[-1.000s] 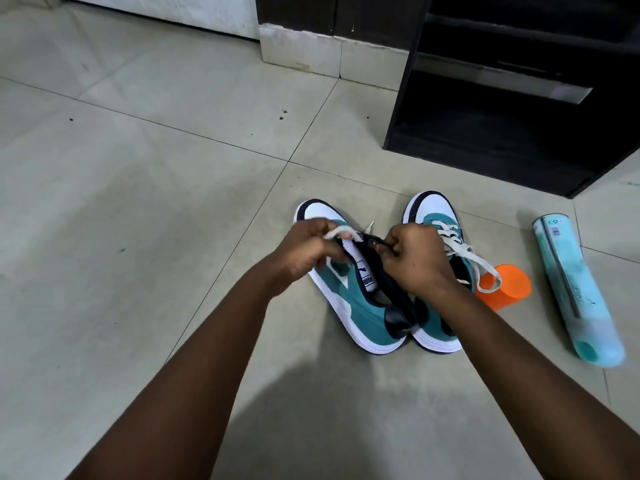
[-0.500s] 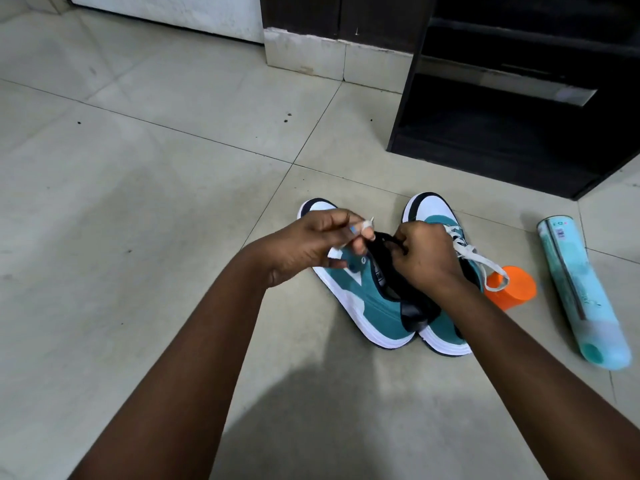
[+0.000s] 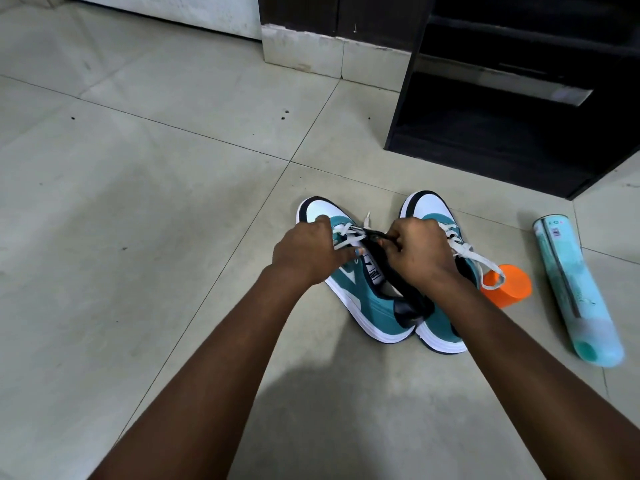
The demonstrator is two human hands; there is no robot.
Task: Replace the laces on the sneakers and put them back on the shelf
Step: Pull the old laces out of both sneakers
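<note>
Pinching the white flat lace (image 3: 344, 233) with our left hand (image 3: 306, 252), our right hand (image 3: 415, 252) grips the teal suede sneaker (image 3: 360, 296) tongue (steadying it, we judge, for threading).

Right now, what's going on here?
A person is lacing a pair of teal and white sneakers on the tiled floor. Both hands work at the left sneaker: the left hand pinches the white lace and the right hand grips the shoe's black collar. The right sneaker beside it is already laced, one loop trailing onto an orange cup lying on its side. A pale green tube lies further right. The dark shelf behind holds no shoes yet.
</note>
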